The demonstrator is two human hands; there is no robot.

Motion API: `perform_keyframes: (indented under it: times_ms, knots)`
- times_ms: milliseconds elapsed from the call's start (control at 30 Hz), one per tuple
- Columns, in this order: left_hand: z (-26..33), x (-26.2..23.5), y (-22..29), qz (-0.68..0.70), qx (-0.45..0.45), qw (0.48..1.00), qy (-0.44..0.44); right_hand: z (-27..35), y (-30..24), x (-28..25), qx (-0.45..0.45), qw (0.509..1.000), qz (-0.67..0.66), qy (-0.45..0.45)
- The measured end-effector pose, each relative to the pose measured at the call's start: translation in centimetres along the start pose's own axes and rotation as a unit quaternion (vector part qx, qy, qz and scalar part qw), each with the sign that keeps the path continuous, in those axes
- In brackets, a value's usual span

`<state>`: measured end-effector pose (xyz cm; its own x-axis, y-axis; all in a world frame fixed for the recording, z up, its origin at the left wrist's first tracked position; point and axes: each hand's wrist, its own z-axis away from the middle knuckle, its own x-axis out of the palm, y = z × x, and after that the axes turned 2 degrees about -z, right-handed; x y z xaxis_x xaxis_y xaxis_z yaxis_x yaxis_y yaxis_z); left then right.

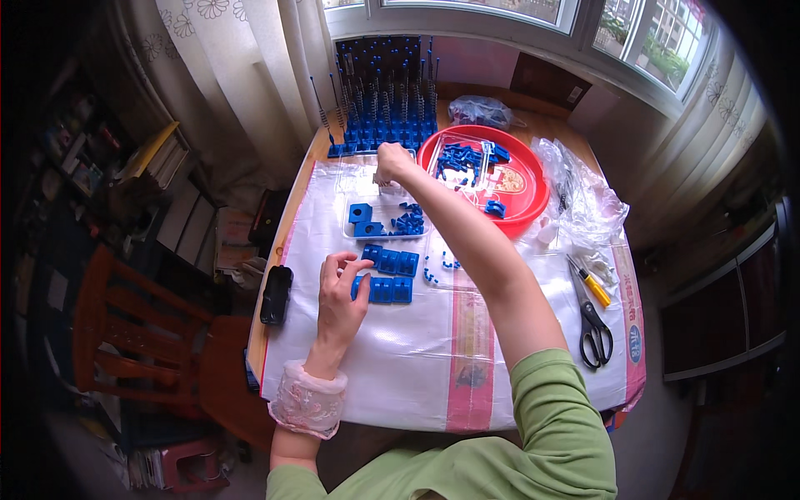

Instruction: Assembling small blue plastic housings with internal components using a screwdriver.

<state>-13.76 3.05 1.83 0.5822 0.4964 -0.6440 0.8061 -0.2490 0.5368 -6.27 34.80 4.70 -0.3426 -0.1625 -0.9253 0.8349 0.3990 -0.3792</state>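
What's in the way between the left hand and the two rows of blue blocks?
Nothing visible: the left hand is at the left end of the blue blocks. The clear tray lies beyond them, not between. Contact can't be told.

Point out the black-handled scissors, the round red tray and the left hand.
Black-handled scissors [588, 312]: head view, black shank above the finger loops.
Round red tray [529, 171]: head view, bare right interior.
Left hand [339, 297]: head view, back of the hand.
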Motion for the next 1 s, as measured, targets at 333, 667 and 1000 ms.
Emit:
perform_keyframes:
  times_ms: [333,667,1000]
  knots:
    - [0.0,0.0,0.0,-0.005,-0.027,1.000,-0.005,-0.8,-2.7,1.6,0.084,0.995,0.011,-0.046]
    - [0.0,0.2,-0.1,-0.012,-0.012,1.000,-0.007,-0.6,-1.8,2.1,0.150,0.987,-0.064,-0.002]
    - [0.1,-0.1,-0.2,-0.022,-0.002,1.000,0.004,-1.9,1.4,2.3,0.110,0.980,-0.157,0.051]
